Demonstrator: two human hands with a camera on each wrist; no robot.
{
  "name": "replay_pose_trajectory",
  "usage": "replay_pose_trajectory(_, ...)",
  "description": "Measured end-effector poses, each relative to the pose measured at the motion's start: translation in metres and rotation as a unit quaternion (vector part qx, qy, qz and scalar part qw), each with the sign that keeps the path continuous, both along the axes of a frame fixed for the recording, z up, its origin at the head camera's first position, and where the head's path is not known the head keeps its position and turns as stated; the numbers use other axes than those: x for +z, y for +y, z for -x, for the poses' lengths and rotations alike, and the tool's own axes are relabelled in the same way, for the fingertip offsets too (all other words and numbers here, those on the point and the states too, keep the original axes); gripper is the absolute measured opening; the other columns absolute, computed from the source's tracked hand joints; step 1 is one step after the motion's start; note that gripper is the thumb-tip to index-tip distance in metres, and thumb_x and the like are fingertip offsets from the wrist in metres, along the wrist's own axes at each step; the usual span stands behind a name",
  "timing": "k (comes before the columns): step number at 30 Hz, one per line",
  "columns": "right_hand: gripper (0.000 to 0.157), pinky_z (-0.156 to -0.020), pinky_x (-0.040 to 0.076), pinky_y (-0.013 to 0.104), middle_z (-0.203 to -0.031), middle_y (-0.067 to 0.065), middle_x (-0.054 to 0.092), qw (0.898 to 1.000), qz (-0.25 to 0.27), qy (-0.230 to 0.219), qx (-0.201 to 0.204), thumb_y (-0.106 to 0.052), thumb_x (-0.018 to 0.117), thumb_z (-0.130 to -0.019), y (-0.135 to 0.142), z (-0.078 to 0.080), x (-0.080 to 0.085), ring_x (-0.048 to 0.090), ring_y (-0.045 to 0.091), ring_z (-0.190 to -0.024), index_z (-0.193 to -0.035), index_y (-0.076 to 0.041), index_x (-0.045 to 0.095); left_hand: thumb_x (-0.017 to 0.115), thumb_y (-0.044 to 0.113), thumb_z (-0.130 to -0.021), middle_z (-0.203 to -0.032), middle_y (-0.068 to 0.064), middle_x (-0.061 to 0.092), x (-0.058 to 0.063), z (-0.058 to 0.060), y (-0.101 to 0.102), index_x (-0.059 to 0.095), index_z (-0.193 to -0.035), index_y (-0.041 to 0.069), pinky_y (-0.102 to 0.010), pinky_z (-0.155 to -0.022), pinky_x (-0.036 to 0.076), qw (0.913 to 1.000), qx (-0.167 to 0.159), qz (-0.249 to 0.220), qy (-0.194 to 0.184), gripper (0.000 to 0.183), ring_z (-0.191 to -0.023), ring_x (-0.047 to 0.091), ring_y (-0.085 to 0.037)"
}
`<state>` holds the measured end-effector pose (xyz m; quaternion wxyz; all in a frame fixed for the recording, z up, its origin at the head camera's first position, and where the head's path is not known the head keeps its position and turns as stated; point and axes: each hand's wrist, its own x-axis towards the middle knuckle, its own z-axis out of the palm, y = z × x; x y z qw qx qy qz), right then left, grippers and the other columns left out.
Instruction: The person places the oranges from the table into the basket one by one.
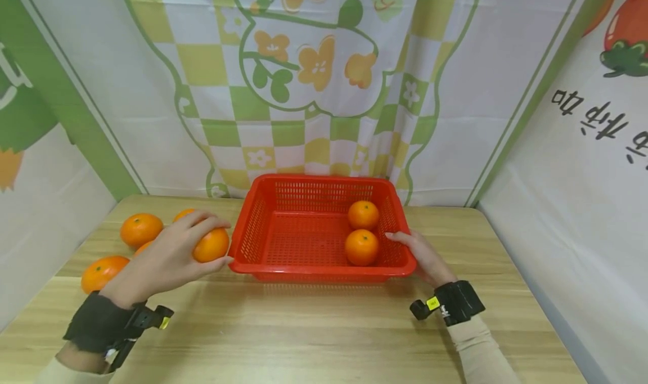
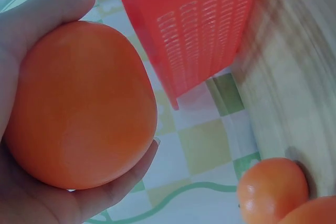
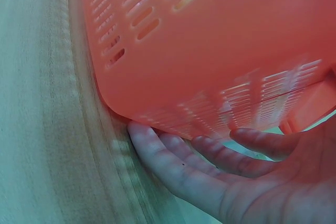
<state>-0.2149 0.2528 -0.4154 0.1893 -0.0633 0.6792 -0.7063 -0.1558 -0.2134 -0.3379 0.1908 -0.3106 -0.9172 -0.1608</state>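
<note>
Head view: one red basket (image 1: 304,238) holds two oranges (image 1: 361,248); left hand (image 1: 169,257) grips a third orange (image 1: 212,245), right hand (image 1: 425,256) grips the basket's side; four more oranges (image 1: 142,230) show on the table (image 1: 304,333).

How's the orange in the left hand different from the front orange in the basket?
The held orange is gripped by the left hand; the front orange has no hand on it. The held orange is outside the red basket; the front orange sits inside. Both are round and orange-coloured.
</note>
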Motion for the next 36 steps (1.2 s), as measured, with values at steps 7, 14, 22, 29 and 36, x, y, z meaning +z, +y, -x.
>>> replay_pose_trajectory(7, 0.057, -0.075, 0.055, 0.044, -0.125, 0.028, 0.049, 1.000, 0.003, 0.001, -0.001, -0.024, 0.051, -0.096, 0.000, 0.000, -0.001, 0.055, 0.043, -0.103, -0.141, 0.003, 0.028, 0.077, 0.046, -0.071, -0.107, 0.002, 0.051, 0.006, 0.003, 0.008, 0.059, -0.112, 0.018, -0.032, -0.061, 0.053, 0.9997, -0.007, 0.013, -0.018, 0.053, -0.084, 0.050, -0.013)
replay_pose_trajectory(14, 0.059, -0.076, 0.054, 0.045, -0.124, 0.027, 0.050, 1.000, 0.003, -0.001, -0.004, -0.025, 0.053, -0.095, 0.000, 0.000, -0.001, 0.055, 0.044, -0.103, -0.140, 0.003, 0.029, 0.076, 0.046, -0.072, -0.106, 0.004, 0.051, 0.007, 0.010, 0.014, 0.059, -0.111, 0.017, -0.026, -0.055, 0.052, 0.9995, -0.028, 0.017, -0.004, 0.052, -0.079, 0.050, -0.010)
replay_pose_trajectory(22, 0.059, -0.075, 0.055, 0.044, -0.125, 0.029, 0.049, 1.000, 0.006, 0.004, 0.001, -0.025, 0.052, -0.096, 0.001, 0.000, -0.001, 0.054, 0.045, -0.103, -0.141, 0.003, 0.027, 0.075, 0.046, -0.073, -0.112, -0.001, 0.050, 0.009, 0.017, 0.024, 0.057, -0.117, 0.014, -0.030, -0.063, 0.054, 0.9984, -0.046, 0.027, -0.019, 0.058, -0.089, 0.050, -0.014)
replay_pose_trajectory(29, 0.060, -0.074, 0.055, 0.042, -0.123, 0.028, 0.051, 1.000, 0.000, 0.003, -0.003, -0.026, 0.054, -0.094, 0.000, 0.001, 0.000, 0.056, 0.043, -0.102, -0.140, 0.003, 0.029, 0.078, 0.043, -0.071, -0.113, -0.006, 0.051, 0.009, 0.020, 0.029, 0.058, -0.116, 0.012, -0.031, -0.062, 0.053, 0.9981, -0.054, 0.025, -0.015, 0.058, -0.091, 0.050, -0.019)
replay_pose_trajectory(36, 0.058, -0.073, 0.056, 0.041, -0.122, 0.029, 0.052, 1.000, 0.007, 0.003, -0.001, -0.025, 0.053, -0.095, 0.001, 0.000, 0.000, 0.054, 0.046, -0.102, -0.140, 0.004, 0.030, 0.076, 0.043, -0.072, -0.109, -0.003, 0.052, 0.011, 0.026, 0.037, 0.058, -0.115, 0.014, -0.031, -0.059, 0.051, 0.9976, -0.064, 0.025, -0.010, 0.055, -0.087, 0.050, -0.017)
